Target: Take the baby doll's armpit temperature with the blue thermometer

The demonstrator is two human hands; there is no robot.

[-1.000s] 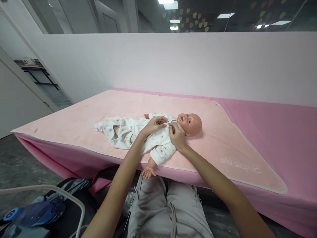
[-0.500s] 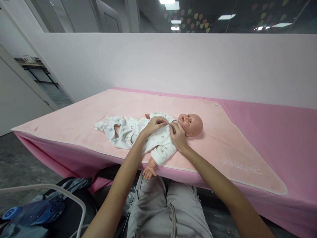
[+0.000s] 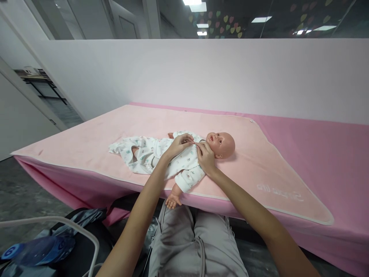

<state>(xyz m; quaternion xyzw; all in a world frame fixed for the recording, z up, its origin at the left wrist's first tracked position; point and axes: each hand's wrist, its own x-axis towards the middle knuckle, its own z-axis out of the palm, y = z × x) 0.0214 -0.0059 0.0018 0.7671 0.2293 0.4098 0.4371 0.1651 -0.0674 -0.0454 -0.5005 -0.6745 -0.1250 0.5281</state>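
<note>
A baby doll [image 3: 224, 145] lies on its back across the pink mat, its head to the right. It wears a white printed baby shirt [image 3: 188, 161] and matching trousers [image 3: 144, 148]. My left hand [image 3: 182, 144] is over the chest, fingers pinched at the front edge of the shirt. Close beside it my right hand [image 3: 205, 156] has its fingers curled on the shirt just below the doll's chin. Both hands grip the shirt's front near the neckline; the exact bit of cloth between the fingertips is hidden. One doll arm [image 3: 173, 197] hangs over the mat's near edge.
The peach mat [image 3: 259, 169] covers much of a bed with a pink sheet [image 3: 323, 154]. A white wall [image 3: 201, 73] rises behind. At lower left a water bottle [image 3: 40, 250] lies on a dark chair, near a pale curved bar [image 3: 72, 227].
The view has shifted very slightly. Both hands stay at the shirt's front, with only a small movement of the fingers; the doll lies as before.
</note>
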